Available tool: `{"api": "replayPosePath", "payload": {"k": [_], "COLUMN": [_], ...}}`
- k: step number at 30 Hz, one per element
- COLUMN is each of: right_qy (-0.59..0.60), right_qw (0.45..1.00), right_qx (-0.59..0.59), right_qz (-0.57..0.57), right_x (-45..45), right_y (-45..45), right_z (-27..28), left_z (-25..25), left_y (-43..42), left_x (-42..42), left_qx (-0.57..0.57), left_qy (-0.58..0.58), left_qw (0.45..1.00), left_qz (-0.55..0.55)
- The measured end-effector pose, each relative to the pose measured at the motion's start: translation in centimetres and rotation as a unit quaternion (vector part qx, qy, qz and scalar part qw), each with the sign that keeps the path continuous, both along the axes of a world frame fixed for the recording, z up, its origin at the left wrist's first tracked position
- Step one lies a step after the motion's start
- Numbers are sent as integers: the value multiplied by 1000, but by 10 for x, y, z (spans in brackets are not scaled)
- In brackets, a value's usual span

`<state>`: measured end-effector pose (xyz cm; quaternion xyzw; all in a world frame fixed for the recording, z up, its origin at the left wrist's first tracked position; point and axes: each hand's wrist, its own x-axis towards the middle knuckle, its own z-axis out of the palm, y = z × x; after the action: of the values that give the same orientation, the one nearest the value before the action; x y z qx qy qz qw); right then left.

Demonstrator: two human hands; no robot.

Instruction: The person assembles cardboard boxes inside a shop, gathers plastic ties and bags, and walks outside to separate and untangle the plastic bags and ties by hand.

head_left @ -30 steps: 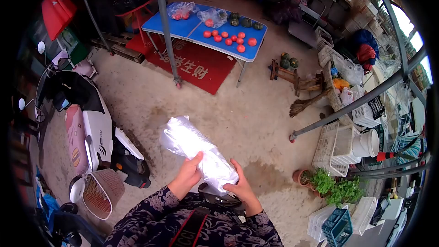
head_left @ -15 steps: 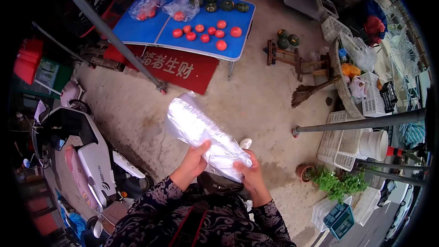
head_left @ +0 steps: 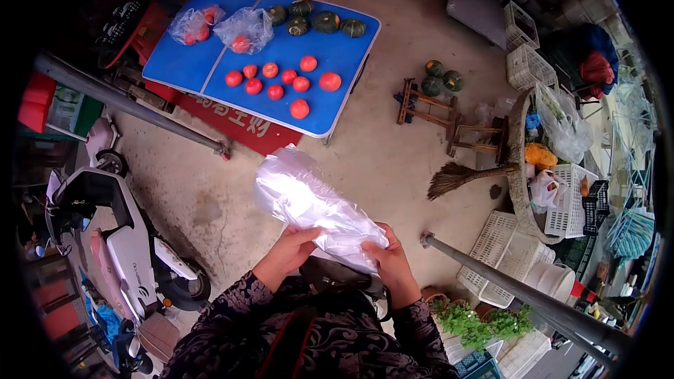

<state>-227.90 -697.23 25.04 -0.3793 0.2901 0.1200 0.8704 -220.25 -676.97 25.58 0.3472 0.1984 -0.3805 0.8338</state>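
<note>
A shiny bundle of clear plastic bags (head_left: 309, 193) stretches across in front of my body, tilted, with its far end up and to the left. My left hand (head_left: 289, 249) grips its near left edge, thumb on top. At the right end, my right hand (head_left: 390, 260) pinches it between thumb and fingers. Beyond the bundle stands a blue folding table (head_left: 316, 118). Several red tomatoes (head_left: 300, 84) lie loose on it, near two clear bags with tomatoes inside, one of them this nearer bag (head_left: 246, 31). Dark green pumpkins (head_left: 326, 22) line the table's back edge.
A white scooter (head_left: 137, 263) stands at left, under a slanting metal pole (head_left: 133, 107). At right are a wooden stool (head_left: 456, 125), a broom (head_left: 453, 179), white crates (head_left: 491, 242) and another pole (head_left: 505, 277). A leafy potted plant (head_left: 463, 326) is at lower right.
The view has turned, so the table now appears further left and the right-hand pole slants more steeply. Both hands keep hold of the bag bundle in nearly the same place.
</note>
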Motion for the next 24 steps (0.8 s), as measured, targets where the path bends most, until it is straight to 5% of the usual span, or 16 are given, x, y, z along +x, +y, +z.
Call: {"api": "replayPosePath", "payload": {"k": [16, 20, 24], "right_qy": [-91, -98, -11], "right_qw": [992, 990, 991], "right_qx": [-58, 17, 40], "right_qz": [71, 104, 131], "right_x": [316, 389, 456], "right_y": [-107, -101, -88], "right_z": [13, 16, 7], "left_z": [-22, -25, -23], "left_y": [-120, -122, -109], "left_x": [293, 345, 380], "left_qx": [-80, -86, -79], "left_qy": [57, 59, 83], "left_qw": [967, 958, 943], "left_qz": [234, 268, 311]}}
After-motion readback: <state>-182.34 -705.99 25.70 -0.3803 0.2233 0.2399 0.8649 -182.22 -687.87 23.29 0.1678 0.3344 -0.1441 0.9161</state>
